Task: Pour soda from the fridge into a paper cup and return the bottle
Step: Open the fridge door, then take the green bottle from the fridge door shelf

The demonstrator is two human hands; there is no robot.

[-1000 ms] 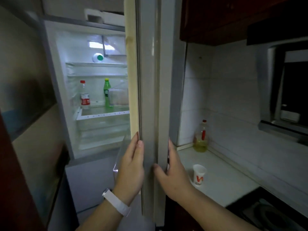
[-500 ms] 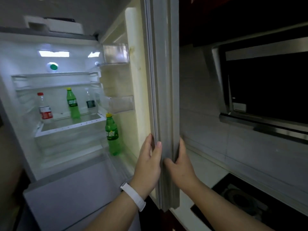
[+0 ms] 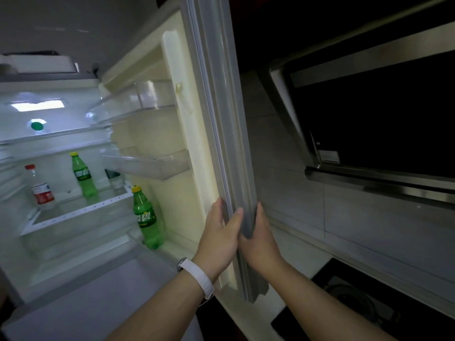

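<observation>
While the fridge door (image 3: 221, 119) stands open, the left hand (image 3: 219, 232), with a white band (image 3: 197, 276) on its wrist, grasps the door's inner edge, thumb on the grey seal. The right hand (image 3: 258, 239) grips the same edge from the outer side, close beside the left. A green soda bottle (image 3: 147, 217) stands upright in the lowest door shelf, left of the hands, while a second green bottle (image 3: 83, 177) and a red-labelled bottle (image 3: 40, 190) stand on the lit shelf inside.
</observation>
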